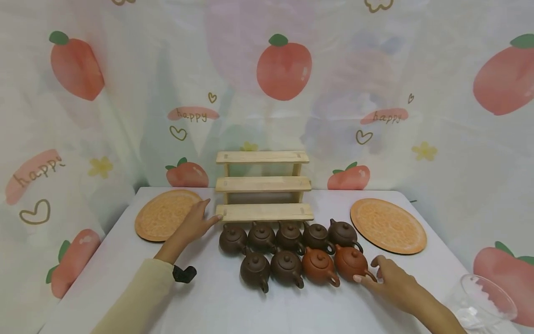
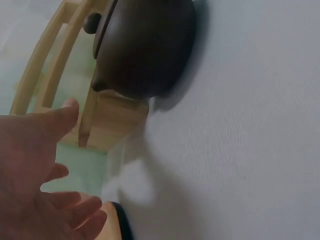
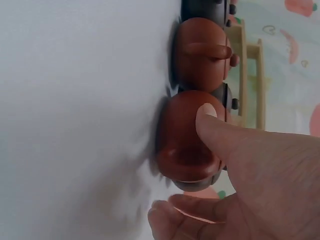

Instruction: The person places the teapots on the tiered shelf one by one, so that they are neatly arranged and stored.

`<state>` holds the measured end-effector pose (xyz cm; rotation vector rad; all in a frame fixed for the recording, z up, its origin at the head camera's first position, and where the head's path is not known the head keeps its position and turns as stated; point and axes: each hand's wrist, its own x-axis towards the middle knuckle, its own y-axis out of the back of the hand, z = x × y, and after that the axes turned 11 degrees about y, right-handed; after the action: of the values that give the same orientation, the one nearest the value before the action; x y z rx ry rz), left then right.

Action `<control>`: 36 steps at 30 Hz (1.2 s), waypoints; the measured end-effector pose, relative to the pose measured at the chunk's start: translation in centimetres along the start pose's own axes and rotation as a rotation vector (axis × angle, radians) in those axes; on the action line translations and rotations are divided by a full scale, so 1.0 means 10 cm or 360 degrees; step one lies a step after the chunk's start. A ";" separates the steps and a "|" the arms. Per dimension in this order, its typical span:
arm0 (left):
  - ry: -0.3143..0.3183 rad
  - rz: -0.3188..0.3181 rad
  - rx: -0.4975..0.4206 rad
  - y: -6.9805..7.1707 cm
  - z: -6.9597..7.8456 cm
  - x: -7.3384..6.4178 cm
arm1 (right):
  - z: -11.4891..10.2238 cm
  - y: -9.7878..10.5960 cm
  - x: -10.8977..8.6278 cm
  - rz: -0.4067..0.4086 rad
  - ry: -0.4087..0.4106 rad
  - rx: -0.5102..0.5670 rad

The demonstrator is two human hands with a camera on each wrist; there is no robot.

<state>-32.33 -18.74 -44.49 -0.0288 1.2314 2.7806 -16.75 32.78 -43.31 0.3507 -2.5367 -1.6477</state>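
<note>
My left hand (image 1: 196, 225) reaches toward the left end of the lowest board of a three-tier wooden shelf (image 1: 264, 212), thumb extended and nothing in its grasp. In the left wrist view, a dark brown teapot (image 2: 150, 47) sits beyond that thumb, in front of the shelf. My right hand (image 1: 394, 283) is at the handle of the rightmost reddish-brown teapot (image 1: 351, 263), thumb on one side and fingers spread on the other. In the right wrist view the thumb (image 3: 220, 132) overlaps this teapot's body, while the other fingers stay apart from it. Another reddish-brown teapot (image 1: 319, 266) stands to its left.
Several dark brown teapots (image 1: 288, 235) stand in two rows before the shelf, close together. Round orange-patterned mats lie left (image 1: 162, 218) and right (image 1: 388, 226). A clear glass bowl (image 1: 479, 301) stands at the near right. Printed cloth walls (image 1: 283, 130) border the white table.
</note>
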 end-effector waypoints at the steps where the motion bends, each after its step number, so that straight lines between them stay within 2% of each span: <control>1: 0.0007 -0.0011 -0.0003 -0.02 0.01 0.01 | 0.01 -0.02 -0.01 -0.0014 0.0010 0.0026; 6: -0.0019 -0.0027 -0.0021 -0.08 0.01 0.05 | 0.08 -0.12 -0.03 -0.0004 0.0161 0.0073; 8: -0.0046 -0.0037 -0.0033 -0.09 -0.01 0.06 | 0.13 -0.17 -0.03 0.0059 0.0274 0.0032; 11: -0.0064 -0.0062 -0.0065 -0.10 -0.03 0.06 | 0.17 -0.22 -0.05 0.0144 0.0370 -0.0015; 18: -0.0026 -0.0101 -0.0082 -0.11 -0.05 0.04 | 0.07 -0.25 -0.12 0.0194 0.0298 -0.0107; 29: -0.0019 -0.0117 -0.0103 -0.12 -0.01 0.00 | 0.08 -0.30 -0.18 0.0323 0.0398 -0.0147; 36: -0.0045 -0.0092 -0.0041 -0.13 0.03 0.00 | 0.09 -0.32 -0.20 0.0385 0.0434 -0.0185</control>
<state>-32.15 -17.70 -45.26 -0.0266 1.1689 2.7379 -14.57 32.82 -46.45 0.2289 -2.1796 -1.5322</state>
